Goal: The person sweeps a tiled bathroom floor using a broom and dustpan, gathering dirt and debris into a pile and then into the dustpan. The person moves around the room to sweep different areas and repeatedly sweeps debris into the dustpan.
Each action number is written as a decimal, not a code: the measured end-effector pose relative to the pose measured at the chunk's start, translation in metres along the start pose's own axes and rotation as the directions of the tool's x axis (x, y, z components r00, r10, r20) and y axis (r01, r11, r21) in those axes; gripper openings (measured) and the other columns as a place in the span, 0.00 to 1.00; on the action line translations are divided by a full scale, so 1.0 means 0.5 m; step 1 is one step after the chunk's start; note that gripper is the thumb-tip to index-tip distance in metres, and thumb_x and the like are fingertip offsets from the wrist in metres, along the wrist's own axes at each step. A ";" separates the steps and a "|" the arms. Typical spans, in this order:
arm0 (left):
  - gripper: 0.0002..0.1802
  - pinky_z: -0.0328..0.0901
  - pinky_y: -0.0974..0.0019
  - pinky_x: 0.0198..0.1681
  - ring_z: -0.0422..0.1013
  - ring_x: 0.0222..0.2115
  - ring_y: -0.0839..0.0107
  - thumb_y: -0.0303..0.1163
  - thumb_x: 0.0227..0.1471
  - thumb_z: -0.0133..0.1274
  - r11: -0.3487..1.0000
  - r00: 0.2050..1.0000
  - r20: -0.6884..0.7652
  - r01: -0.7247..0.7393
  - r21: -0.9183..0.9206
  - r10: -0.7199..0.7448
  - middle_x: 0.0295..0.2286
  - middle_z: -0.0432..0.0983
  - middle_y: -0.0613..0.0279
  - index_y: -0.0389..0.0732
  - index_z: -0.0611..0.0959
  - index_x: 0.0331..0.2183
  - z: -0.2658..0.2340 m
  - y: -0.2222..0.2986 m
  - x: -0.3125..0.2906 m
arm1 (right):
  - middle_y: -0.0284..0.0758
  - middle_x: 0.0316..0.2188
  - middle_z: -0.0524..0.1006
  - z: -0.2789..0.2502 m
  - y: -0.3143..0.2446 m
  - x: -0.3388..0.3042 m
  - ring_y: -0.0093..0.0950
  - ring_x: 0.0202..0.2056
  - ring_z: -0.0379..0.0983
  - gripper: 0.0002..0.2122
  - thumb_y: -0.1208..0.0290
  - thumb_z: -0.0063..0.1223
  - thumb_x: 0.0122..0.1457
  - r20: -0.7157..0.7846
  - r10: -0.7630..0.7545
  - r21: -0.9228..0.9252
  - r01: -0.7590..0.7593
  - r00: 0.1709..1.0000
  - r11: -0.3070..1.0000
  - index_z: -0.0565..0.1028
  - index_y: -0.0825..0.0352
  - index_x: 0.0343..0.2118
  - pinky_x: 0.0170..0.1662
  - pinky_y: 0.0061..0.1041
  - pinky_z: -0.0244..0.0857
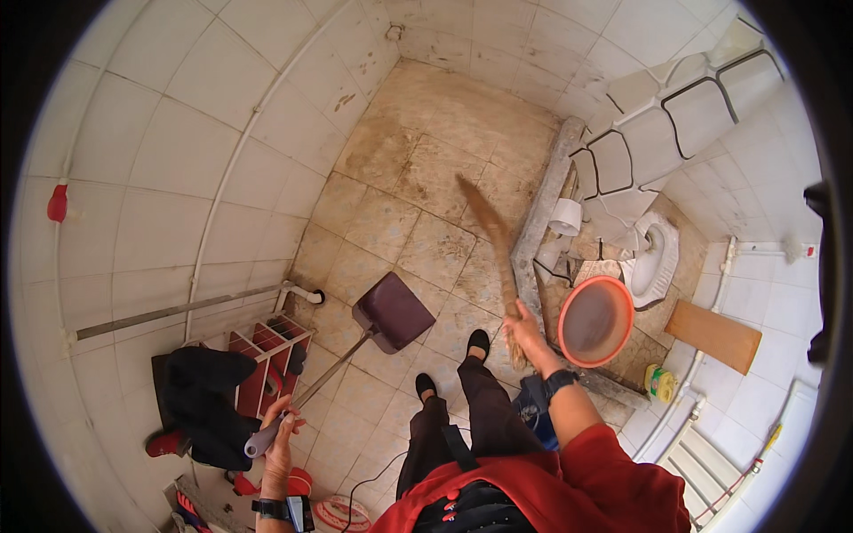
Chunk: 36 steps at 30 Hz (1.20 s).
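Observation:
My left hand (pixel 277 437) is closed round the grey grip of a long-handled dustpan (pixel 395 313). Its dark maroon pan lies at the floor ahead of my feet, left of the middle. In my right hand (pixel 526 336) is a straw broom (pixel 494 233), gripped round its bound stalk. The broom's brown bristles point away from me and taper to the far left, over the stained floor tiles (pixel 433 244); whether the tip touches the floor I cannot tell.
A raised stone curb (pixel 544 197) runs along the right. Beyond it are an orange basin (pixel 627 336) of murky water, a squat toilet (pixel 659 266) and a patterned curtain (pixel 653 124). A shoe rack (pixel 251 384) with dark clothing (pixel 203 391) stands left, below a wall pipe (pixel 178 309).

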<state>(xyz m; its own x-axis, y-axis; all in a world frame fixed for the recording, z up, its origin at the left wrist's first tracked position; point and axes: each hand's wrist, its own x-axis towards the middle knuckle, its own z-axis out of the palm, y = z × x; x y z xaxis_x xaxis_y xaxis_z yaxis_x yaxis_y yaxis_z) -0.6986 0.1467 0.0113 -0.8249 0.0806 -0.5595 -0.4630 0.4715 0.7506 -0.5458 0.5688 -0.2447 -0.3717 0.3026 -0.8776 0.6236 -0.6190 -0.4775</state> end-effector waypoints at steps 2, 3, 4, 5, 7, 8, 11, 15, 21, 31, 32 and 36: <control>0.21 0.65 0.74 0.32 0.66 0.31 0.77 0.37 0.51 0.52 0.999 0.999 0.010 -0.037 0.008 0.037 0.32 0.69 0.66 0.38 0.74 0.46 -0.005 -0.005 0.003 | 0.36 0.16 0.69 0.001 -0.009 0.036 0.29 0.13 0.67 0.32 0.77 0.45 0.55 -0.072 -0.072 -0.013 0.071 0.995 0.997 0.46 0.58 0.62 0.14 0.31 0.62; 0.21 0.65 0.74 0.32 0.66 0.31 0.77 0.36 0.51 0.52 0.999 0.999 0.014 -0.050 0.002 0.050 0.32 0.69 0.66 0.38 0.74 0.46 -0.006 -0.007 0.005 | 0.37 0.16 0.69 0.017 0.001 0.050 0.29 0.13 0.66 0.34 0.77 0.46 0.55 -0.065 0.006 -0.064 -0.011 0.998 0.998 0.45 0.59 0.62 0.14 0.31 0.62; 0.21 0.65 0.74 0.32 0.66 0.30 0.77 0.36 0.51 0.52 0.998 0.998 0.022 -0.058 -0.016 0.058 0.32 0.69 0.66 0.38 0.74 0.46 -0.009 -0.008 0.007 | 0.37 0.16 0.69 0.042 0.017 0.061 0.29 0.13 0.65 0.35 0.78 0.47 0.54 -0.068 0.027 -0.108 -0.034 0.997 0.994 0.44 0.59 0.63 0.15 0.31 0.62; 0.21 0.65 0.74 0.32 0.66 0.30 0.77 0.37 0.51 0.52 0.997 0.996 0.037 -0.076 0.005 0.075 0.32 0.69 0.66 0.38 0.74 0.45 -0.011 -0.010 0.009 | 0.37 0.16 0.69 0.064 0.034 0.066 0.29 0.13 0.64 0.36 0.78 0.47 0.54 -0.090 0.076 -0.172 -0.090 0.993 0.981 0.43 0.59 0.63 0.15 0.31 0.61; 0.20 0.65 0.74 0.31 0.66 0.29 0.78 0.37 0.51 0.52 0.994 0.992 0.069 -0.104 0.021 0.103 0.31 0.69 0.66 0.38 0.74 0.45 -0.019 -0.010 0.016 | 0.38 0.18 0.70 0.119 0.087 0.039 0.29 0.15 0.66 0.35 0.77 0.46 0.56 0.009 0.162 -0.225 -0.156 0.987 0.962 0.42 0.58 0.63 0.15 0.32 0.63; 0.21 0.65 0.75 0.31 0.66 0.29 0.78 0.37 0.51 0.52 0.995 0.993 0.070 -0.093 0.020 0.091 0.31 0.69 0.66 0.38 0.74 0.45 -0.024 -0.009 0.018 | 0.38 0.20 0.71 0.148 0.103 0.023 0.29 0.16 0.66 0.35 0.77 0.47 0.56 0.019 0.177 -0.291 -0.163 0.984 0.943 0.42 0.56 0.63 0.16 0.32 0.64; 0.21 0.63 0.77 0.29 0.66 0.27 0.79 0.39 0.51 0.52 0.997 0.992 0.102 -0.078 0.019 0.076 0.30 0.70 0.66 0.38 0.75 0.45 -0.043 -0.007 0.030 | 0.36 0.21 0.70 0.164 0.127 -0.066 0.27 0.17 0.66 0.34 0.75 0.49 0.55 0.106 0.195 -0.150 -0.179 0.975 0.973 0.46 0.56 0.62 0.17 0.29 0.64; 0.21 0.60 0.78 0.26 0.66 0.26 0.80 0.41 0.51 0.52 0.990 0.978 0.167 -0.136 0.048 0.126 0.28 0.71 0.67 0.38 0.75 0.44 -0.083 -0.002 0.071 | 0.36 0.21 0.70 0.102 0.158 -0.199 0.26 0.18 0.66 0.30 0.71 0.51 0.55 0.191 0.134 0.230 -0.177 0.972 0.957 0.51 0.57 0.60 0.18 0.28 0.64; 0.22 0.59 0.78 0.26 0.67 0.29 0.80 0.44 0.50 0.53 0.982 0.953 0.268 -0.168 0.086 0.140 0.28 0.72 0.68 0.39 0.76 0.43 -0.130 -0.012 0.110 | 0.37 0.21 0.71 0.149 0.289 -0.205 0.30 0.18 0.67 0.12 0.69 0.46 0.57 0.014 0.307 0.562 -0.261 0.952 0.785 0.62 0.62 0.43 0.18 0.32 0.66; 0.17 0.60 0.81 0.24 0.67 0.26 0.82 0.37 0.53 0.51 0.981 0.952 0.243 -0.195 0.003 0.189 0.26 0.72 0.67 0.36 0.76 0.42 -0.191 -0.057 0.125 | 0.37 0.21 0.70 0.519 0.185 -0.093 0.28 0.18 0.68 0.07 0.68 0.44 0.58 0.124 0.119 0.546 -0.168 0.985 0.821 0.64 0.66 0.34 0.19 0.28 0.66; 0.17 0.60 0.81 0.24 0.67 0.26 0.83 0.37 0.53 0.51 0.979 0.948 0.249 -0.204 -0.001 0.198 0.26 0.72 0.67 0.36 0.76 0.42 -0.199 -0.059 0.127 | 0.37 0.21 0.70 0.520 0.165 -0.101 0.28 0.18 0.68 0.07 0.68 0.45 0.58 0.115 0.094 0.536 -0.141 0.989 0.832 0.63 0.66 0.34 0.20 0.27 0.66; 0.19 0.59 0.79 0.25 0.67 0.27 0.81 0.38 0.52 0.52 0.987 0.958 0.239 -0.160 -0.024 0.161 0.27 0.72 0.67 0.36 0.76 0.42 -0.236 -0.067 0.133 | 0.37 0.24 0.71 0.431 0.122 -0.129 0.25 0.17 0.67 0.10 0.67 0.47 0.58 0.105 0.020 0.447 -0.065 0.994 0.892 0.63 0.64 0.37 0.20 0.26 0.66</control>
<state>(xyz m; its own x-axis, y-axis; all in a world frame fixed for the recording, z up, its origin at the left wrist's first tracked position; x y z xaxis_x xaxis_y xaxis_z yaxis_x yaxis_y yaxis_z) -0.7765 0.0326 -0.0096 -0.7873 0.3626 -0.4986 -0.3324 0.4315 0.8387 -0.6319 0.3555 -0.2085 -0.4295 0.2128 -0.8776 0.2733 -0.8956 -0.3510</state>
